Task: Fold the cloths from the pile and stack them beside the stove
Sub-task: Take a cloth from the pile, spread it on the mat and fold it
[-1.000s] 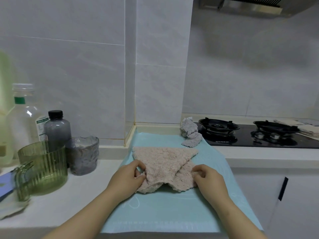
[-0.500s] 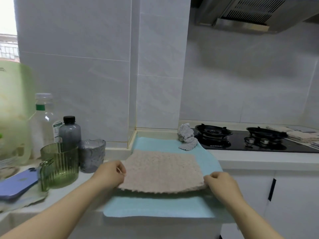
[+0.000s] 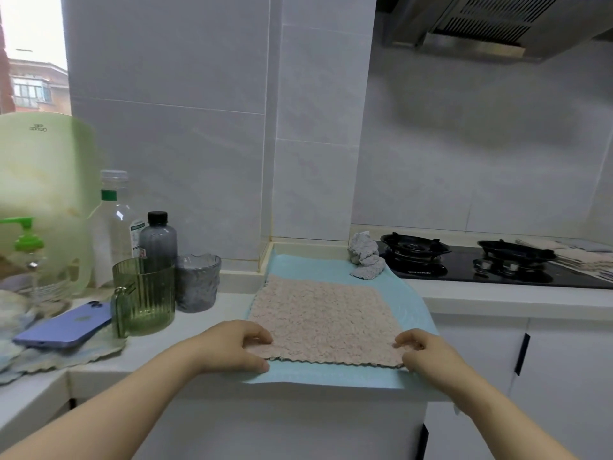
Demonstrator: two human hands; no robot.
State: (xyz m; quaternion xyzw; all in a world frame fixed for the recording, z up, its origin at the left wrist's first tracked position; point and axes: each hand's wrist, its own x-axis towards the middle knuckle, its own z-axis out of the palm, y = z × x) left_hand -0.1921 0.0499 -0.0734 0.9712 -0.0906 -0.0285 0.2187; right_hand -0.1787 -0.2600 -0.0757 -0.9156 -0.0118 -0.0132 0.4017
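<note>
A person's left hand (image 3: 232,346) and right hand (image 3: 421,351) hold a pink cloth (image 3: 321,322) by its two near corners at a kitchen counter (image 3: 497,297). Each hand has its fingers curled over the top of a corner and its thumb at the scalloped front edge, pinching the fabric. The cloth is spread open as a flat square over a pale blue mat (image 3: 409,293), its near edge close to the counter's front lip and seemingly raised a little off the mat. At the mat's far right corner, a crumpled grey cloth (image 3: 365,260) sits just beside a black gas stove (image 3: 464,270). Beyond the stove's right burner, near the frame's edge, lie flat cloths (image 3: 577,257) whose number cannot be told. To the left of the mat stand a grey glass (image 3: 198,282), a green ribbed mug (image 3: 146,293), a dark bottle (image 3: 157,240) and a clear bottle (image 3: 112,224), with a purple phone (image 3: 66,325) lying face down on a rag. A range hood (image 3: 491,24) hangs above the stove.
</note>
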